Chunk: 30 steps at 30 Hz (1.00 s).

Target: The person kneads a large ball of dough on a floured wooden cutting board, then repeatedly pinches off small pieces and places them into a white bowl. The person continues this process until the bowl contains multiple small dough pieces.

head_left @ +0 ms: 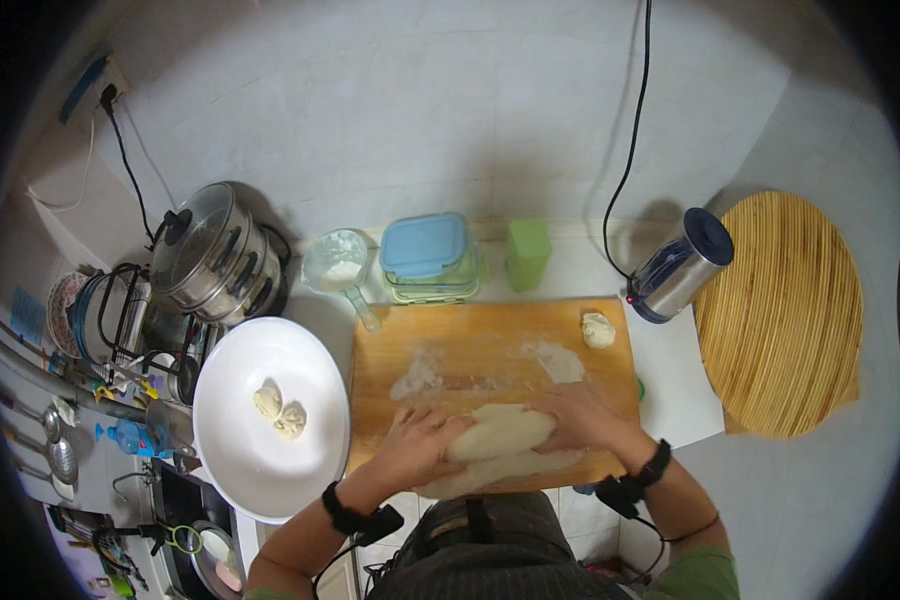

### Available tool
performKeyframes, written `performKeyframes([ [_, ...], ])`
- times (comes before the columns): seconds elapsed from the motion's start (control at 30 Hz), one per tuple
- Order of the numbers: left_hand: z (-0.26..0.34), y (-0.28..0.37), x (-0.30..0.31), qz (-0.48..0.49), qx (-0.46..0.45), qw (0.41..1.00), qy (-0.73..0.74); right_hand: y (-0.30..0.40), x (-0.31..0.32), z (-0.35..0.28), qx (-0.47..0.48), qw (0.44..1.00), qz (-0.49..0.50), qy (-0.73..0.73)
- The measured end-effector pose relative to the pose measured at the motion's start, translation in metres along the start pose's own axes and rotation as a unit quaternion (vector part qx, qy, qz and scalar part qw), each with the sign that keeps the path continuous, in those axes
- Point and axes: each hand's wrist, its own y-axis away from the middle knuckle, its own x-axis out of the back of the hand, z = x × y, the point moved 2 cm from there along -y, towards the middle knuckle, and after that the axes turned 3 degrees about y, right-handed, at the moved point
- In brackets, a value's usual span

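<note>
A sheet of pale dough (502, 433) lies along the near edge of a wooden board (480, 322), with one part raised or folded over the other and slightly blurred. My left hand (424, 446) grips its left side, while my right hand (581, 416) has hold of the right end. Some fingertips are hidden by the dough. Loose flour (559, 364) is scattered over the middle of the board. At the board's far right corner sits a small lump of dough (598, 331). Two more dough pieces (290, 421) rest in a large white bowl (270, 484) to the left.
Behind the board stand a measuring cup (337, 259) with white powder, stacked containers with a blue lid (424, 244) and a green box (528, 255). A steamer (210, 259) is at back left. To the right are a corded kettle (679, 266) and a round slatted mat (784, 315).
</note>
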Motion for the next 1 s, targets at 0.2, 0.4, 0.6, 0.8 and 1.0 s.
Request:
performKeyframes([
  [0.2, -0.019, 0.015, -0.095, 0.046, 0.126, 0.991, 0.023, 0.012, -0.078, -0.02, -0.041, 0.974, 0.144, 0.169],
  [0.4, -0.017, 0.013, -0.136, 0.107, 0.101, 0.989, 0.029, 0.021, -0.151, -0.016, -0.004, 0.95, 0.256, 0.179],
  [0.6, -0.021, -0.005, -0.12, 0.043, 0.162, 0.985, 0.031, -0.001, -0.159, 0.051, 0.097, 0.938, 0.315, 0.107],
  [0.8, -0.006, 0.011, -0.064, -0.047, 0.08, 0.989, 0.115, -0.012, -0.138, 0.076, 0.103, 0.948, 0.284, 0.097],
  [1.0, 0.016, 0.036, -0.01, -0.093, 0.044, 0.994, 0.025, -0.013, -0.146, 0.08, 0.137, 0.928, 0.34, 0.069],
])
